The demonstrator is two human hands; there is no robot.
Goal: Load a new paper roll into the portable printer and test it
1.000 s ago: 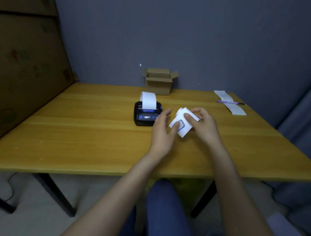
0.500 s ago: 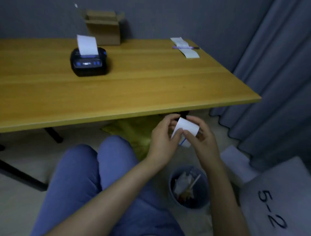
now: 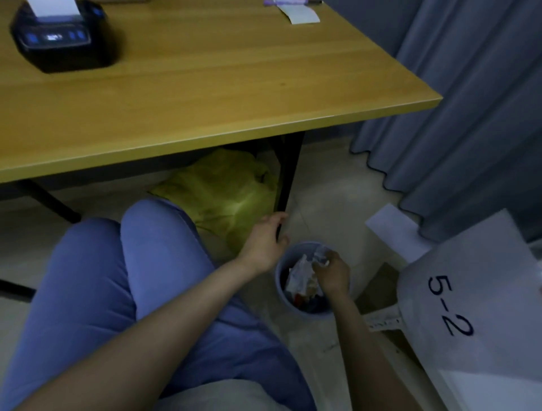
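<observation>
Printer (image 3: 63, 35) at the far left of the counter (image 3: 234, 88), cut off by the top edge of the view; its dark body lies with the long axis running left to right, and the lit control face is turned toward the person. White paper strip (image 3: 54, 7) rises from the slot on top, its width parallel to that long axis, pointing up and away. At the far right corner of the counter lies a second paper strip (image 3: 300, 13) with a purple pen (image 3: 289, 2) across its far end.

Below the near edge, on the floor, stands a small round bin (image 3: 305, 312) holding crumpled paper (image 3: 299, 274) and other scraps. Right hand (image 3: 333, 274) is held over the bin's mouth, fingers curled downward and drawn together above the scraps; whether it pinches anything cannot be told. Left hand (image 3: 264, 240) is just beside the bin's far left rim, loosely spread, thumb and fingers on either side of the foot of the black counter leg (image 3: 289, 173). Yellow-green bag (image 3: 225, 196) lies under the counter; blue-trousered knees (image 3: 117, 264) fill the lower left. White sheet marked "5-2" (image 3: 469, 308) lies at right, before a grey curtain (image 3: 475, 102).
</observation>
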